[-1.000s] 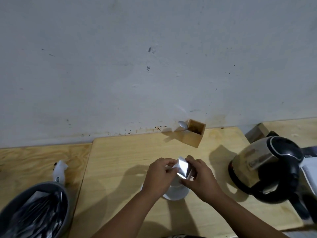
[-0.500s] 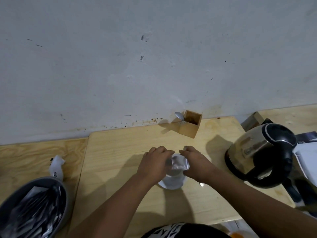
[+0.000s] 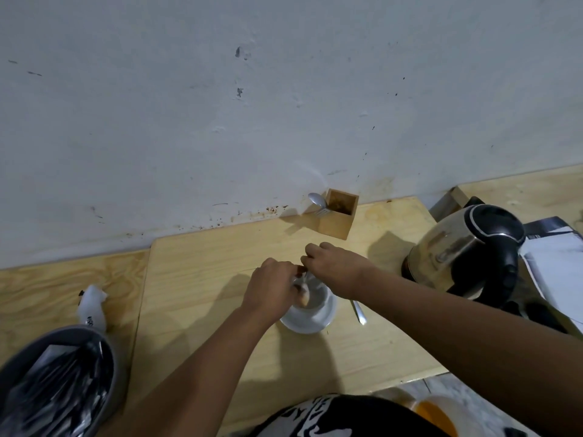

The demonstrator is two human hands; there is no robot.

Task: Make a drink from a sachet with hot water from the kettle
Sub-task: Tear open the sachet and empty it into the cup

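Observation:
A white cup [image 3: 310, 315] stands mid-table. Both hands hold a small silver sachet [image 3: 299, 275] tilted over it, and pale brown powder falls from the sachet into the cup. My left hand [image 3: 271, 288] pinches the sachet's left side and my right hand [image 3: 337, 268] pinches its right side; most of the sachet is hidden by my fingers. A steel kettle [image 3: 457, 250] with a black lid and handle sits to the right. Just right of the cup a spoon [image 3: 358, 312] lies on the wooden table [image 3: 195, 279].
A wooden box [image 3: 339, 216] with a spoon and fork stands against the wall. A grey bowl [image 3: 104, 342] full of dark sachets sits at the lower left, a crumpled white wrapper [image 3: 91, 307] beside it. White paper [image 3: 555, 266] lies right of the kettle.
Both hands have lowered and tipped the sachet over the cup, and powder now pours out. The view has shifted lower and closer to the table.

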